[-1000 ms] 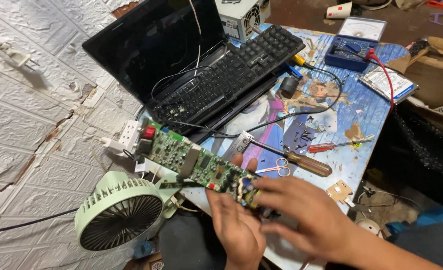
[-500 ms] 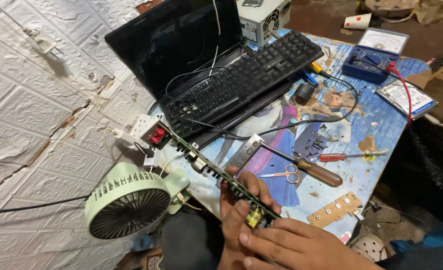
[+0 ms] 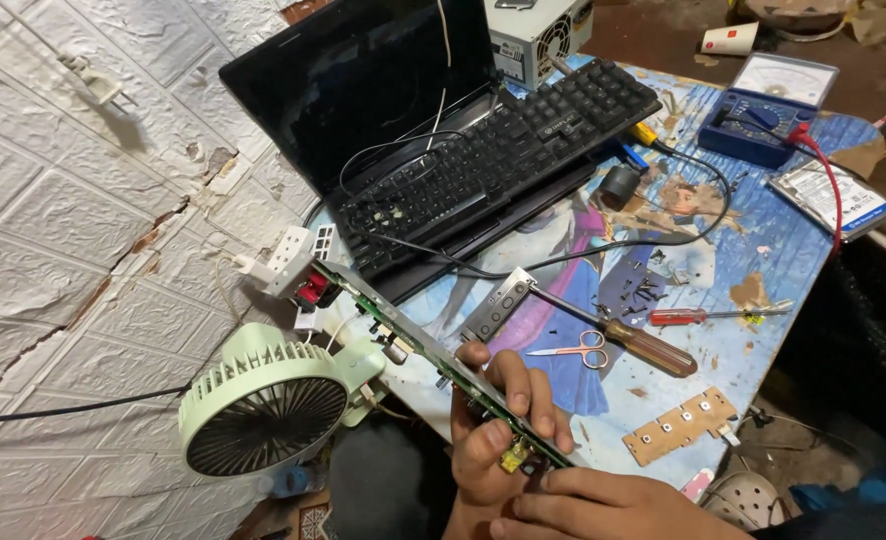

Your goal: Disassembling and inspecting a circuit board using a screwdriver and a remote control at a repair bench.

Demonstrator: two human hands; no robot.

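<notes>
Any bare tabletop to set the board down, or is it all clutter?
Freest patch: between the scissors, the tan strip board and the table's near edge. Another lies right of the red screwdriver, below the drive. Crowded: around the keyboard, cables and multimeter.

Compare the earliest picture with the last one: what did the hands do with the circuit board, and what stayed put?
The circuit board was turned from lying face-up to standing on edge. The left hand now wraps its near end; the right hand has dropped lower, fingertips at that end. The fan, laptop, scissors and screwdrivers stayed put.
</notes>
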